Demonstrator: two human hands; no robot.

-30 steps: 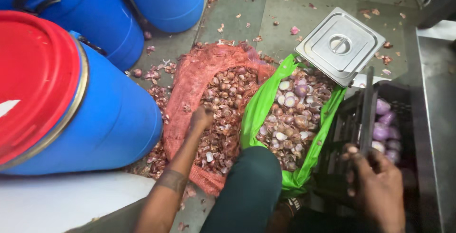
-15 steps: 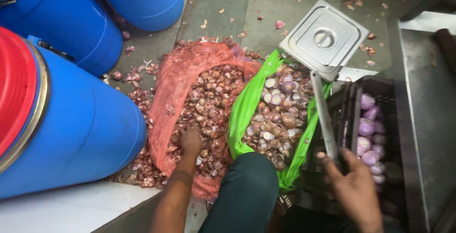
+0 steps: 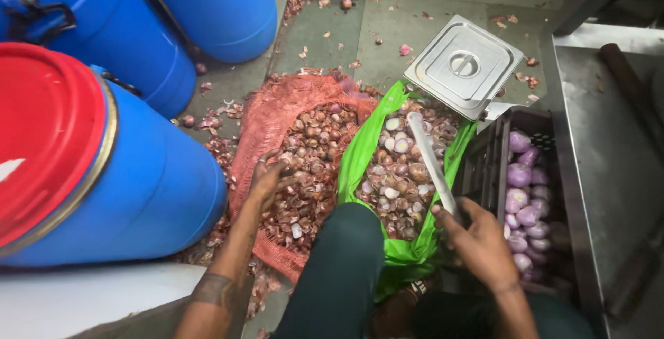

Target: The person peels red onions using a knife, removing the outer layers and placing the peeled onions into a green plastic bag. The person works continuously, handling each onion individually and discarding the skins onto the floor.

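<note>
Blue drum far left; left hand reaches, fingers loosely curled, into unpeeled onions in a red mesh sack. Green bag centre; right hand clasps a knife beside a crate of peeled onions

- Left hand: bare, no glove, and there is what looks like a ring on one finger.
- Left forearm: bare, no sleeve in view; a dark patterned band, seemingly a tattoo, circles it near the lower edge of the view.
- Right hand: bare too, ungloved, with a thin band at the wrist.
- Legs: dark teal-green trousers, one knee rising mid-frame, the other thigh low at the right.
</note>
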